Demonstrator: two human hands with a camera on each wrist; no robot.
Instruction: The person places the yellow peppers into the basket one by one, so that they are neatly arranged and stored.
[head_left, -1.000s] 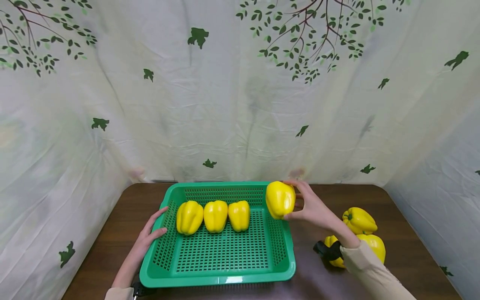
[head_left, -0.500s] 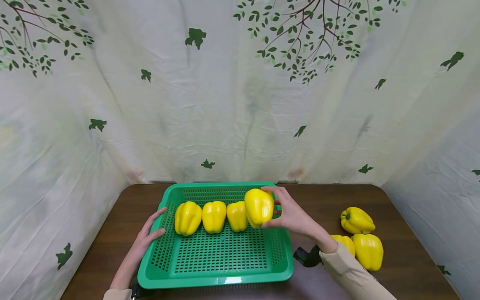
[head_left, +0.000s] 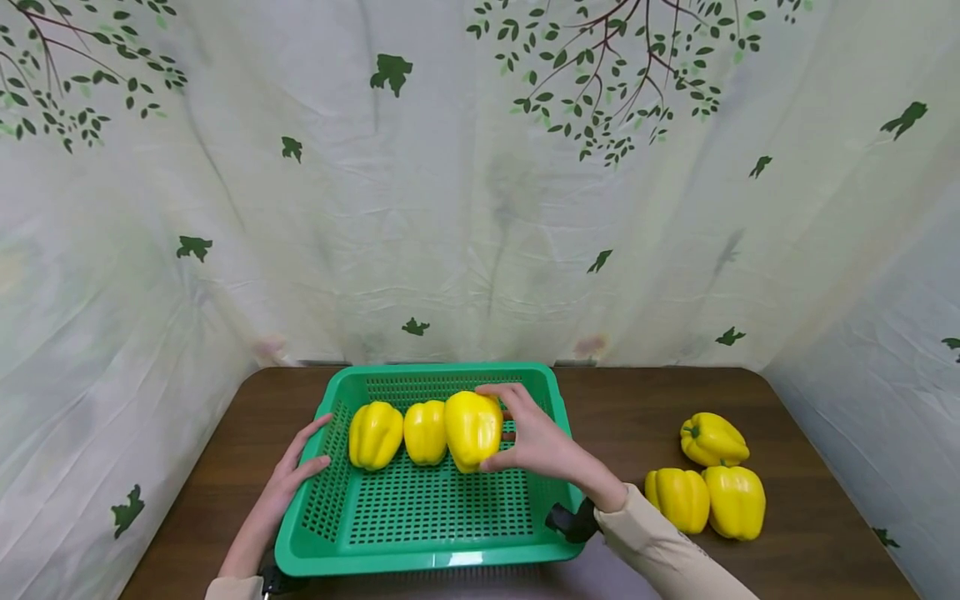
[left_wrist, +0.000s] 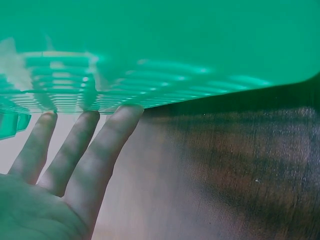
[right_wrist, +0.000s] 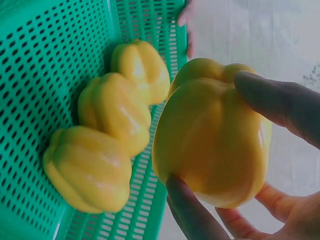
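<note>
My right hand [head_left: 538, 437] grips a yellow bell pepper [head_left: 472, 429] between thumb and fingers, above the green basket [head_left: 431, 560]. In the right wrist view this held bell pepper [right_wrist: 210, 140] is off the basket floor. Three more yellow bell peppers lie in a row inside; the left one [head_left: 375, 437] and middle one [head_left: 425, 433] show in the head view, while the held one covers the third [right_wrist: 90, 170]. At the basket's left side is my left hand [head_left: 287, 477]; in the left wrist view its straight fingers [left_wrist: 95, 155] touch the outer wall under the rim.
Three other yellow bell peppers lie on the brown table [head_left: 615, 408] to the right: one at the back [head_left: 714, 439], one in front [head_left: 737, 502], one to the left [head_left: 678, 498]. A white leaf-print curtain [head_left: 480, 208] hangs behind and at both sides.
My right hand has carried the bell pepper left from the basket's right edge, over the third pepper in the row. My left hand stays at the basket's left side.
</note>
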